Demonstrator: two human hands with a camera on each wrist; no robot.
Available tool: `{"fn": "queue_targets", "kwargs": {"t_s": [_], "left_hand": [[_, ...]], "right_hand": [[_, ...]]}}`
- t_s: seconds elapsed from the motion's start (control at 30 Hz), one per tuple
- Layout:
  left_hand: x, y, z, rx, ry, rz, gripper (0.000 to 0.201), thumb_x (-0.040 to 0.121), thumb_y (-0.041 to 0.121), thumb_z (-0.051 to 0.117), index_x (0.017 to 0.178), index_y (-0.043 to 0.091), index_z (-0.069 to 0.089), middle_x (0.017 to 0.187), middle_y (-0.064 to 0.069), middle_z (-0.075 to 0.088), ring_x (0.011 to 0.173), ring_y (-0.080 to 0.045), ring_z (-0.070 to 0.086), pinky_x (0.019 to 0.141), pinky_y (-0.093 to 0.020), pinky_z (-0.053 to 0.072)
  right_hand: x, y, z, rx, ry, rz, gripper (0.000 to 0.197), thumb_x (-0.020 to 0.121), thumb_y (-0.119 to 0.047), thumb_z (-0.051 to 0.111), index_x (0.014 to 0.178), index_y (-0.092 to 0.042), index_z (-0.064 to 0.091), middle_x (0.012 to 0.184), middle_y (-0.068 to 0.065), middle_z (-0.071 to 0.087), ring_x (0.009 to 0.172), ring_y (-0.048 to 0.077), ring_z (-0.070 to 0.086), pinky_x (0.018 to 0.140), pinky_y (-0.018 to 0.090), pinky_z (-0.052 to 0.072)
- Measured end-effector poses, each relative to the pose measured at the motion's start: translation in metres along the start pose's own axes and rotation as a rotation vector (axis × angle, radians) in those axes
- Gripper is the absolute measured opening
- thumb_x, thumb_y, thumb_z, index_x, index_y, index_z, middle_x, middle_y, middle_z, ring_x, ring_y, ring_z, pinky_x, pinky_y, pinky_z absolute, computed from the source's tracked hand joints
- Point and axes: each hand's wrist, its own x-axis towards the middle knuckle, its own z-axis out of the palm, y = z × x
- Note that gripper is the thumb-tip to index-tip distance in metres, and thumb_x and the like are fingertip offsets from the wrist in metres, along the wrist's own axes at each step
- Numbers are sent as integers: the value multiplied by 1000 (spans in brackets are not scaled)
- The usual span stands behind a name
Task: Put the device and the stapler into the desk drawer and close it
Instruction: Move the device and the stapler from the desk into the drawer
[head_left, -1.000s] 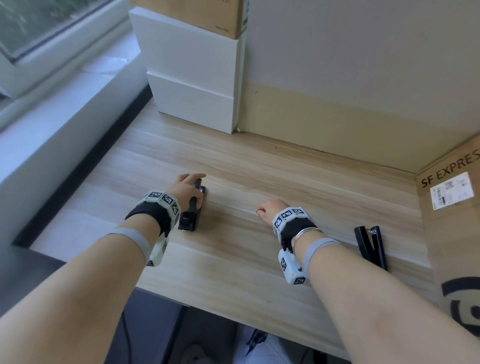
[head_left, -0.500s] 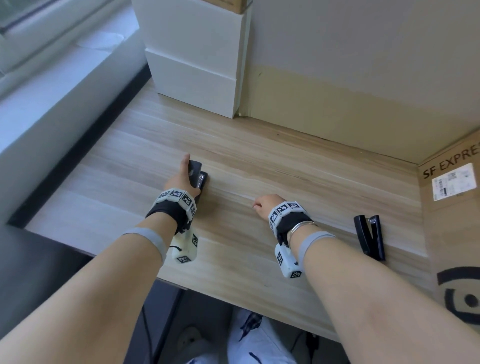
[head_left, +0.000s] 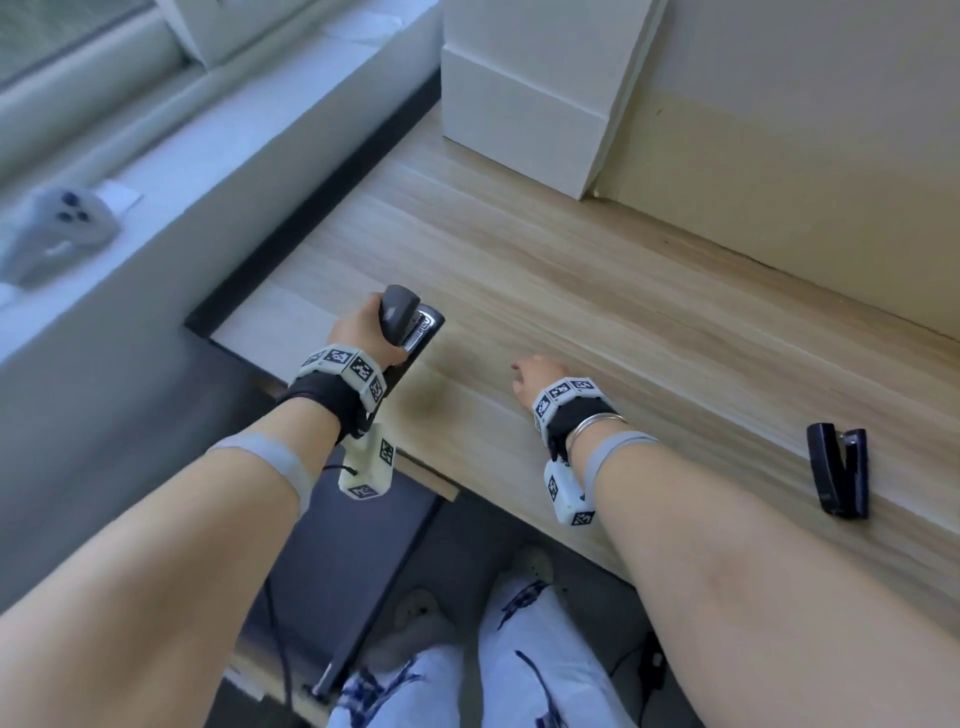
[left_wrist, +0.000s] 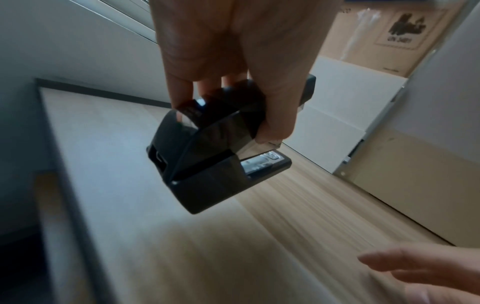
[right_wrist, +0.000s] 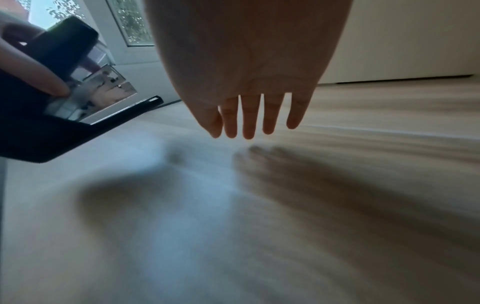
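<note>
My left hand (head_left: 371, 332) grips the black device (head_left: 410, 322) and holds it lifted, tilted, above the left part of the wooden desk (head_left: 597, 270). In the left wrist view the thumb and fingers of that hand (left_wrist: 226, 117) curl round the top of the device (left_wrist: 215, 160), whose metal part shows on its right side. My right hand (head_left: 524, 371) hovers just over the desk's middle with straight fingers (right_wrist: 249, 127) and holds nothing. The black stapler (head_left: 839, 470) lies near the desk's front edge, far right of my right arm.
White boxes (head_left: 524, 109) stand at the desk's back against the wall. A grey controller (head_left: 62, 228) lies on the window ledge to the left. A dark panel (head_left: 353, 561) and cables sit under the desk's front edge, beside my knees.
My left hand has closed round the device and lifted it off the desk. The right hand has stayed near the desk's middle. The head view has swung down and left.
</note>
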Motion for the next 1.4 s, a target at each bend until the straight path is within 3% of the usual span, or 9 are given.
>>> {"fn": "queue_targets", "kwargs": {"t_s": [0.13,0.23,0.33,0.47,0.6,0.73,0.83,1.17,1.4], "left_hand": [[-19,-50,-19,-17,29,-39,60,71,12,71,125,8,46,116,-18,63,106,-36,59,82,-38,46],[-33,-91,-33,-49,73,-112,51,68,13,70,115,10,49,102,-13,62,99,-33,59,76,-35,46],[-50,-133,-44,-113,126,-173,35,67,11,69,94,13,46,87,-4,55,82,-26,52,69,-30,38],[-78,-182,-42,-157,161,-244,38,67,9,71,86,13,39,80,-2,52,79,-25,49,67,-31,36],[-90,-224,-16,-130,108,-316,39,67,10,71,83,14,36,69,0,48,76,-26,48,65,-31,35],[-81,-258,21,-104,47,-366,36,67,14,70,95,10,48,89,-10,62,89,-33,61,76,-37,48],[-68,-277,51,-73,-14,-376,42,68,15,72,105,9,52,100,-14,68,96,-34,63,80,-36,49],[-17,-307,130,-42,-143,-460,46,69,11,73,111,7,54,109,-19,68,103,-34,64,88,-35,48],[3,-319,159,-39,-151,-523,42,73,8,69,112,4,54,111,-25,66,105,-39,63,88,-39,49]], "right_hand": [[-5,-40,20,-6,69,-22,47,95,-22,44,142,-18,43,148,8,43,138,30,38,112,40,32],[-8,-66,35,-7,90,-39,55,96,-24,42,150,-20,28,161,-1,20,149,22,17,122,41,16],[-13,-94,55,25,19,20,61,99,-30,36,154,-26,10,164,-9,-2,152,22,-4,122,47,2],[-21,-124,82,15,49,129,71,97,-48,34,154,-29,-3,162,-7,-16,150,27,-14,121,52,-1],[-18,-137,100,52,196,167,69,96,-52,31,154,-28,1,163,-4,-11,150,30,-12,119,57,-2],[-14,-139,113,52,329,149,68,96,-52,31,154,-28,6,164,-2,-4,151,29,-6,118,58,0],[-11,-138,117,23,378,145,68,95,-52,31,154,-28,7,164,-1,-1,151,28,-3,119,57,1],[-6,-133,128,-10,501,138,68,92,-54,32,153,-29,14,164,0,7,152,28,5,119,56,5],[-3,-133,133,-34,577,133,72,84,-57,18,151,-29,23,162,3,20,149,31,17,117,57,11]]}}
